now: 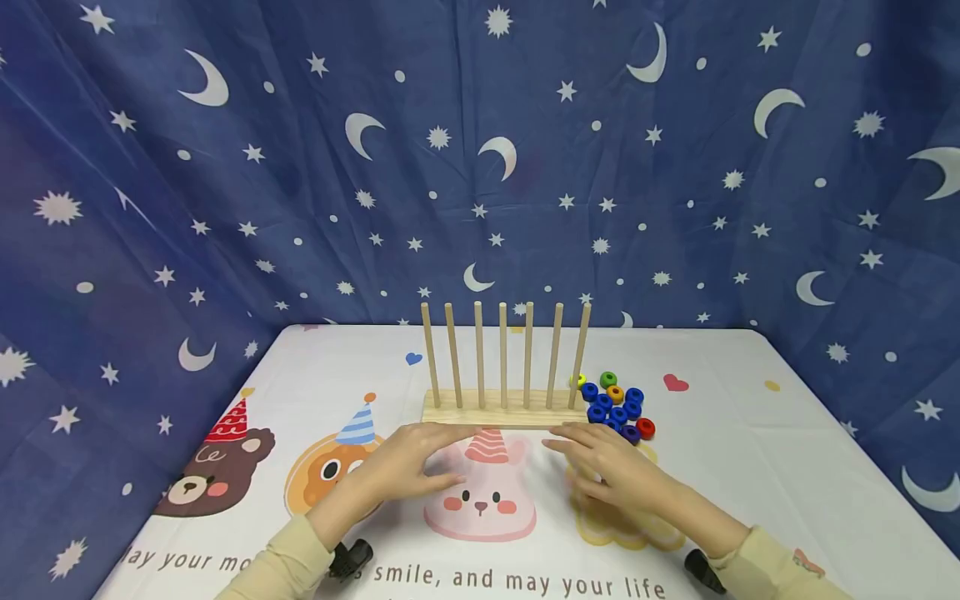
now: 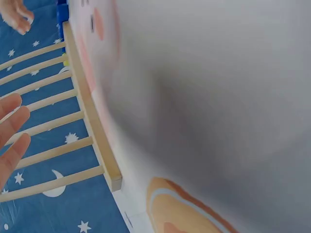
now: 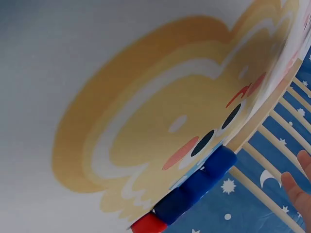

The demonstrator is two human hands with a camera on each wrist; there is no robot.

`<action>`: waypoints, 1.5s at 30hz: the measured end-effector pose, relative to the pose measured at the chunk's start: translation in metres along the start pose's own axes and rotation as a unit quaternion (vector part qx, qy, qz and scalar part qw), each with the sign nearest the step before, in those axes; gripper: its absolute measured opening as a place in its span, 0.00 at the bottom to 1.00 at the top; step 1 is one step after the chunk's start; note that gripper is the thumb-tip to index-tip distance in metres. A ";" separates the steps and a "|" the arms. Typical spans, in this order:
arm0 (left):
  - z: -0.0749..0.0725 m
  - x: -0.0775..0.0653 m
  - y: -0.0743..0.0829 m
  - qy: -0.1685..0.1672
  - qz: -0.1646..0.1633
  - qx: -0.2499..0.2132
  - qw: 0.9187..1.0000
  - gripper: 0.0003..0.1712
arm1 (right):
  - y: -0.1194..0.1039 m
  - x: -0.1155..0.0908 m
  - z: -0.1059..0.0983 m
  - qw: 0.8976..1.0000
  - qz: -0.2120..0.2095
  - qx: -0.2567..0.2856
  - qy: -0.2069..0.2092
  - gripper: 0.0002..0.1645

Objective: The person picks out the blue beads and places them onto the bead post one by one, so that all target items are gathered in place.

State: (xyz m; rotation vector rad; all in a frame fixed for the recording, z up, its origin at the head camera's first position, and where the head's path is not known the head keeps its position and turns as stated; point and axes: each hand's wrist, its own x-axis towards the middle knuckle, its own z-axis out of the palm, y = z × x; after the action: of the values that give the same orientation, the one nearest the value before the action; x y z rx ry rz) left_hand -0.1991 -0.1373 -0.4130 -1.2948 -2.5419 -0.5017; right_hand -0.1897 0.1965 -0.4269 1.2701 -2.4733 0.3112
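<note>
A wooden rack (image 1: 504, 410) with several upright pegs stands in the middle of the table, its pegs bare. My left hand (image 1: 416, 458) hovers in front of the rack's left half, fingers extended and holding nothing; its fingertips (image 2: 17, 116) also show in the left wrist view. Before the right half is my right hand (image 1: 611, 467), likewise stretched out with nothing in it. Right of the rack lies a cluster of beads, mostly blue beads (image 1: 603, 402), with a red bead (image 1: 645, 428), a green bead (image 1: 608, 380), an orange bead (image 1: 615, 393) and a yellow bead (image 1: 579, 381).
A white cloth (image 1: 720, 467) printed with cartoon animals and lettering covers the table. Behind and at the sides hangs a blue curtain (image 1: 450, 167) with moons and stars. Dark wrist cameras show below the left (image 1: 351, 558) and right sleeves.
</note>
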 end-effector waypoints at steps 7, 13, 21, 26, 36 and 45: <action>-0.008 0.000 -0.002 0.035 -0.028 -0.003 0.999 0.29 | 0.003 0.003 -0.003 1.000 0.004 0.004 0.015 0.28; -0.014 -0.006 -0.009 0.062 -0.066 -0.004 0.996 0.23 | 0.006 0.002 -0.010 0.998 0.049 0.018 0.025 0.23; -0.015 -0.017 -0.026 0.096 -0.104 0.029 0.990 0.22 | 0.016 -0.003 -0.017 0.996 0.068 0.013 0.054 0.20; -0.017 -0.020 -0.034 0.083 -0.154 0.030 0.984 0.25 | 0.025 -0.010 -0.019 0.991 0.087 0.031 0.096 0.19; -0.020 -0.020 -0.049 0.073 -0.189 0.028 0.979 0.29 | 0.044 -0.024 -0.027 0.981 0.161 0.035 0.108 0.18; -0.013 -0.022 -0.062 0.023 -0.212 0.017 0.977 0.31 | 0.066 -0.030 -0.023 0.973 0.213 0.025 0.088 0.17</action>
State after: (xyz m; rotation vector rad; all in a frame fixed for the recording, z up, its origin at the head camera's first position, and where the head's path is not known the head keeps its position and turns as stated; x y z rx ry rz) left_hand -0.2362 -0.1923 -0.4206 -0.7142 -2.7761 -0.5554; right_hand -0.2228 0.2645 -0.4204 0.6782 -2.5734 0.5678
